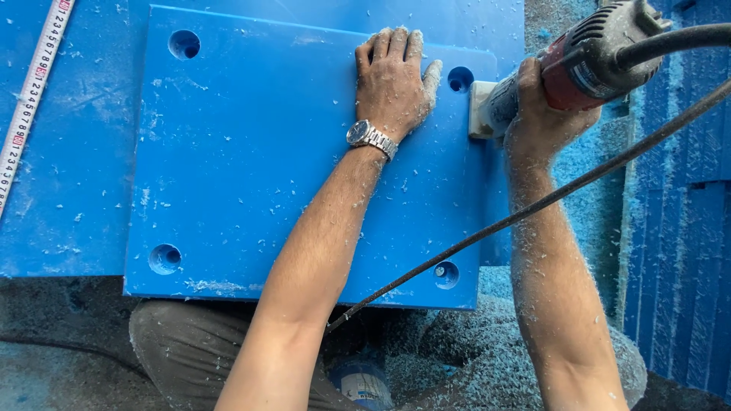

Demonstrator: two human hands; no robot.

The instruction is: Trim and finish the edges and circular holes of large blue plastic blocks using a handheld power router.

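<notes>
Pressing my left hand (392,80) flat, fingers spread, on blue plastic slab (304,160) atop bench (68,190) to steady it; right hand (537,106) clenched around red trim router (579,68) against slab's right edge, near corner hole (460,79).

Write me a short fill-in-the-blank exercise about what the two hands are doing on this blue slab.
1. The left hand lies flat on the square blue plastic slab, a metal ____ on its wrist.
2. The right hand grips a red and grey corded ____ tool at the slab's edge.
3. The slab has ____ round corner holes.

Missing words: wristwatch; power; four
</notes>
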